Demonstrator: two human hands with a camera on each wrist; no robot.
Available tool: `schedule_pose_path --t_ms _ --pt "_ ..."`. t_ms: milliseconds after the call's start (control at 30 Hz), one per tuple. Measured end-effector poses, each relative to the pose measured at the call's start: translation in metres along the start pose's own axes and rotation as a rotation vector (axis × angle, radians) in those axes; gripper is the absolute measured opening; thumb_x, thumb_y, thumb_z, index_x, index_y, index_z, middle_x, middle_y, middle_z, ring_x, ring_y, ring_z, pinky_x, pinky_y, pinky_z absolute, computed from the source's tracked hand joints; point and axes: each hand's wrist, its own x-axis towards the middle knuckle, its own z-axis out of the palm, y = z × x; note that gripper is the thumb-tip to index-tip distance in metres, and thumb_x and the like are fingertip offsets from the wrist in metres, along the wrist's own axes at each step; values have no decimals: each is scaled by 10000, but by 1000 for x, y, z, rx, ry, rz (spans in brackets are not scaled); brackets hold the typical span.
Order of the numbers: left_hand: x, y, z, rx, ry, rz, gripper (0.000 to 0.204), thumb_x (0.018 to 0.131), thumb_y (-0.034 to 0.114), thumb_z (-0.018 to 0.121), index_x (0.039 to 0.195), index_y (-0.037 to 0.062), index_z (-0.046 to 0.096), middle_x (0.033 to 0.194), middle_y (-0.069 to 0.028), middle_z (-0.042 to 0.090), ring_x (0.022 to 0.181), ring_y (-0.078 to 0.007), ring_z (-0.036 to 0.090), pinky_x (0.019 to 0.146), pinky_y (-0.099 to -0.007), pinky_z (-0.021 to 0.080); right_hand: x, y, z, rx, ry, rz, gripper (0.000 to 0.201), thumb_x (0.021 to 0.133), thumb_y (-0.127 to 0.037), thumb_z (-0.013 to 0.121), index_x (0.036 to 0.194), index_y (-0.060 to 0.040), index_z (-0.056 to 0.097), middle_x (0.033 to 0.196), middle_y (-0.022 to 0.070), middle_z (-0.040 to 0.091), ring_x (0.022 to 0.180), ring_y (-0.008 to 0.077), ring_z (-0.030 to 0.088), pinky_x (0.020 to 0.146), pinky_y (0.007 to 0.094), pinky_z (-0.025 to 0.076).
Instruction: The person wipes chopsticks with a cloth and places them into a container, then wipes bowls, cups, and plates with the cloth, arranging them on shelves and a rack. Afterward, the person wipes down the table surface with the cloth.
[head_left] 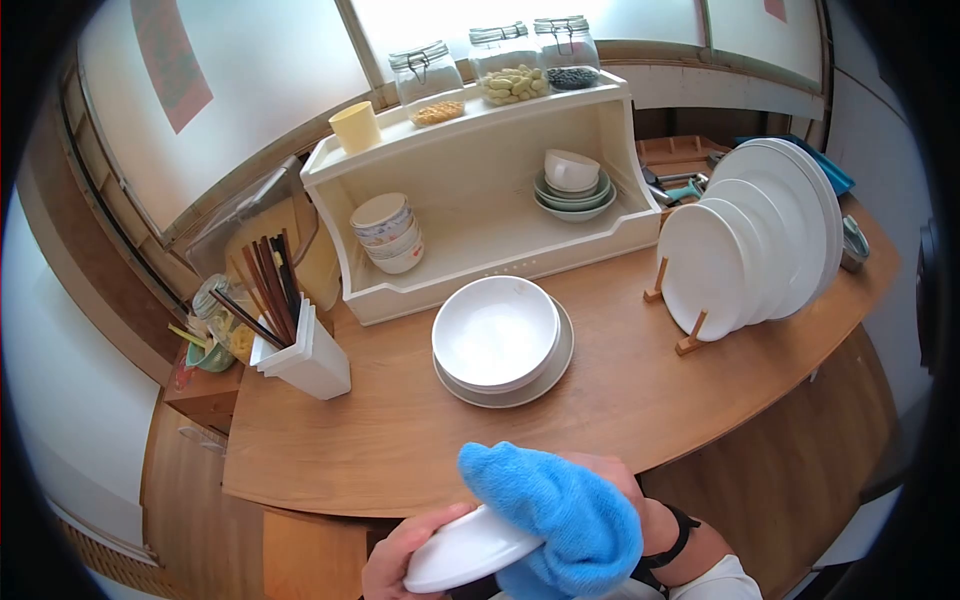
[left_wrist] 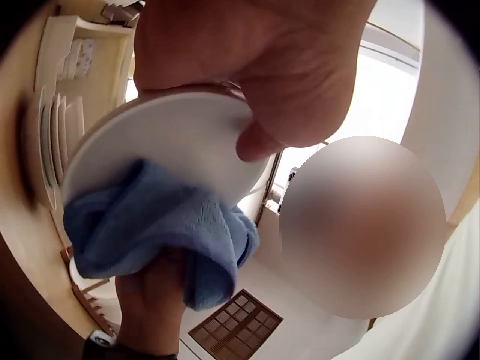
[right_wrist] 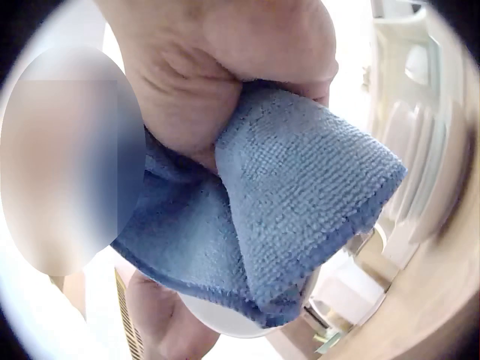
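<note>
My left hand (head_left: 400, 550) grips a white plate (head_left: 470, 550) by its rim, low at the table's front edge. In the left wrist view, the thumb lies over the near face of the plate (left_wrist: 180, 135). A blue cloth (head_left: 560, 515) is bunched in my right hand (head_left: 622, 485) and lies against the plate, covering part of it. The right wrist view has the cloth (right_wrist: 300, 172) folded between thumb and fingers, most of the fingers hidden. Beyond the hands, a white bowl (head_left: 497, 330) stands on a wider plate (head_left: 562, 375) on the table.
Several white plates (head_left: 700, 265) stand in a wooden rack (head_left: 690, 340) at the right. A white container (head_left: 315, 360) of chopsticks stands left. Behind, a cream shelf (head_left: 480, 240) holds stacked bowls (head_left: 388, 235), with glass jars (head_left: 510, 75) and a yellow cup (head_left: 356, 128) on top.
</note>
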Motion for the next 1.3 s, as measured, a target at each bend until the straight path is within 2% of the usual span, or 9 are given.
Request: schedule_pose_path --t_ms 67,167,333,400,533,600,667,867,1300 --pt "-2 -18 6 -22 1 134 480 959 232 500 1400 90 374 1354 -305 433 1246 -394 455 1049 -511 328 5 -21 5 -28 18 23 271 837 -69 654 1086 26 600 1039 170 651 895 230 658 810 332 544" --pt "-6 -32 30 -291 432 302 497 983 283 453 1385 21 323 1367 -246 430 1249 -370 439 1045 -496 338 22 -57 8 -193 173 210 185 816 -69 675 975 8 618 938 153 654 814 226 653 733 327 549" --pt "-19 -48 7 -84 739 -71 428 977 196 425 1318 -62 400 1323 -217 459 1187 -338 485 987 -454 409 2 -25 15 -47 144 197 151 782 -39 618 926 5 612 860 163 584 780 265 598 692 341 505" --pt "5 -58 -12 -515 750 14 512 961 281 448 1373 -11 362 1324 -184 497 1223 -329 485 1056 -460 370 -7 -9 18 20 137 184 142 768 -28 596 906 3 609 828 167 556 767 281 576 676 346 487" --pt "22 -65 -58 -486 783 -152 465 946 210 436 1338 -33 385 1314 -201 497 1212 -351 489 1039 -477 386 -20 16 2 -10 133 85 81 746 -8 599 823 14 587 734 136 497 714 284 517 634 344 441" --pt "22 -83 -80 -581 777 -294 455 939 174 424 1336 -44 383 1313 -212 493 1204 -352 495 1029 -482 395 -34 18 -26 -182 -14 133 299 794 -186 664 999 26 619 918 151 623 874 262 570 820 399 457" --pt "28 -89 -89 -547 774 -337 452 935 155 425 1336 -48 379 1310 -211 493 1195 -347 503 1028 -475 399 -57 17 -19 -44 243 379 309 787 -116 709 1046 15 602 919 153 628 815 233 588 761 349 486" --pt "50 -96 -96 -521 685 -433 393 932 79 421 1301 -58 412 1244 -188 541 1155 -296 534 1012 -414 421 -61 24 -18 44 337 311 292 776 -49 722 1033 8 594 880 150 621 741 217 587 686 309 483" --pt "61 -117 -140 334 432 -484 411 854 -9 543 1259 -53 482 1161 -120 586 1040 -188 577 923 -322 462 -28 -8 -22 -22 286 162 416 720 43 671 1122 57 564 861 162 628 722 281 608 696 335 495"
